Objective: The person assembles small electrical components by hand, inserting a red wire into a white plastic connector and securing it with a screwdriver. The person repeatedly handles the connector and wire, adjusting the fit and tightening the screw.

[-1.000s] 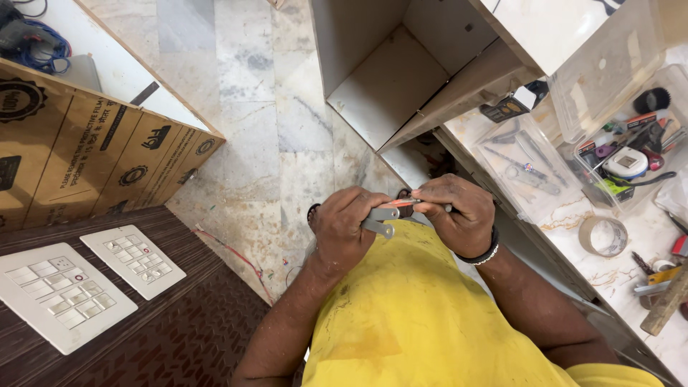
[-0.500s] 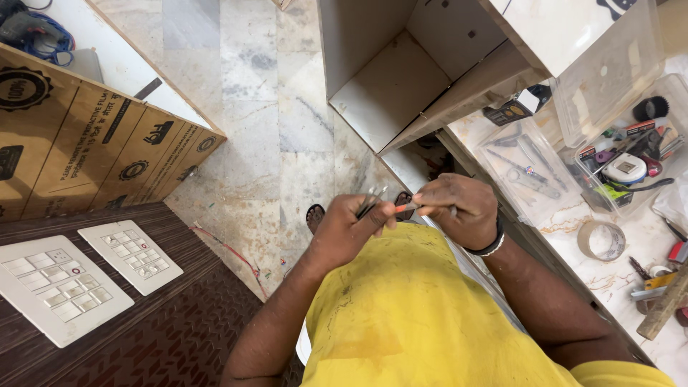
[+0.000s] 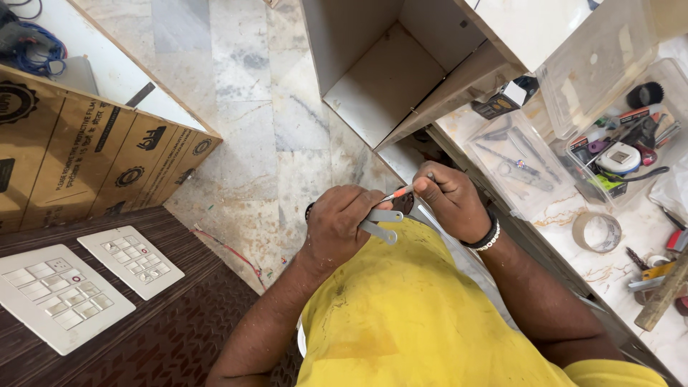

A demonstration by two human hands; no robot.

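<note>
1. Lowest in the frame, centre to right, the person's yellow shirt [image 3: 423, 315] fills the view, with both forearms rising from it toward the middle.
2. At centre, the left hand [image 3: 342, 223] is closed around a grey metal tool [image 3: 381, 221] whose flat handles stick out to the right of the fist.
3. Just right of it, the right hand [image 3: 448, 201], with a dark wristband, pinches a thin red-orange wire [image 3: 398, 193] at its fingertips, the wire's end meeting the tool's head.
4. Judging by this, the work on the wire end is under way: wire and tool are together, nothing is yet set down, and whether the end is finished cannot be told.
5. At lower left, two white switch plates [image 3: 86, 283] lie on a dark wooden surface [image 3: 179, 337].
6. At right, a tape roll [image 3: 596, 231] and a clear box of tools [image 3: 631, 154] sit on the marble counter [image 3: 609, 279].
7. Farther, at upper centre, an open cabinet [image 3: 387, 79] stands on the marble floor [image 3: 244, 107]; a brown carton [image 3: 79, 150] is at upper left.
</note>
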